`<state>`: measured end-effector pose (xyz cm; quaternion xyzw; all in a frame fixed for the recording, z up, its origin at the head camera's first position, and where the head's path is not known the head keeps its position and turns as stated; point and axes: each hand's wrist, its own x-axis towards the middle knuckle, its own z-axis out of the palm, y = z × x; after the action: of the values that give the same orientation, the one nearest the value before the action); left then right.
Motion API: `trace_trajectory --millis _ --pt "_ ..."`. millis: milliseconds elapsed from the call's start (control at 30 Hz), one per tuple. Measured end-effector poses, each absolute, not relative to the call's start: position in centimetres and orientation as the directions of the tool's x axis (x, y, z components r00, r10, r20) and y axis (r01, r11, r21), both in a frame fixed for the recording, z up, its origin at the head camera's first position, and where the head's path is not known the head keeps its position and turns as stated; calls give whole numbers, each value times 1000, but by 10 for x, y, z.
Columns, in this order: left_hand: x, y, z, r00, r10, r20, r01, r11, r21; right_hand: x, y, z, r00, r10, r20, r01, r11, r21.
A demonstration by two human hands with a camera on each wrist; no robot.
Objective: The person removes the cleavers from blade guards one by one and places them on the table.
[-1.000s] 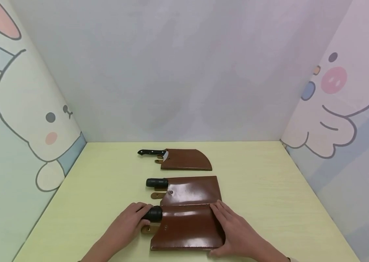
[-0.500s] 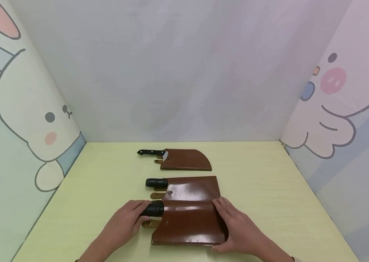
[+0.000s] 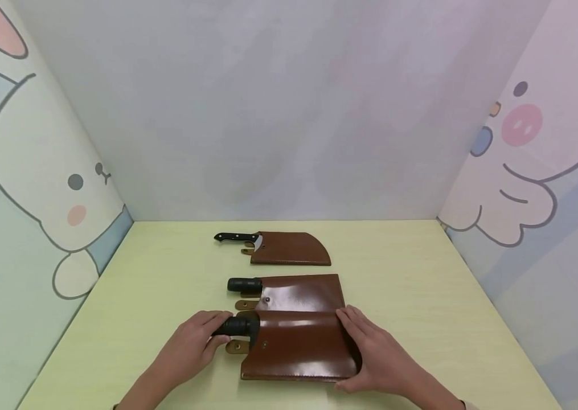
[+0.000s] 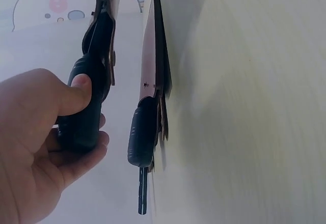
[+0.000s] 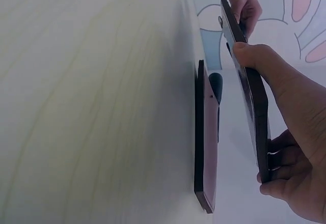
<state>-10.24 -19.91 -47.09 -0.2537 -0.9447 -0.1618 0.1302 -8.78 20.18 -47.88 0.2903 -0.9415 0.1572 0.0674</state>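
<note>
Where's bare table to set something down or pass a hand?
Bare table: right of the far sheath and middle sheath, to the pig wall; left of their handles, to the rabbit wall; a strip between those sheaths, likely tight for a hand. Crowded: front centre, under the raised sheathed cleaver, which the left hand and right hand hold.

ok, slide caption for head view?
Left hand grips the knife handle, right hand the sheath; two sheathed knives lie beyond.

Grey wall (image 3: 289,114) behind pale-yellow table (image 3: 401,273)
</note>
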Motion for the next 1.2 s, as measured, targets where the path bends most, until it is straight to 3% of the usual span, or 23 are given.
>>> trace_trajectory --millis 533,1200 --pt "-106 -209 -472 -783 450 429 583 772 255 -91 210 -478 -815 -529 236 -577 773 -262" --pt "-114 -221 -465 -777 445 446 591 759 273 -99 225 -472 -803 -521 289 -588 769 -249"
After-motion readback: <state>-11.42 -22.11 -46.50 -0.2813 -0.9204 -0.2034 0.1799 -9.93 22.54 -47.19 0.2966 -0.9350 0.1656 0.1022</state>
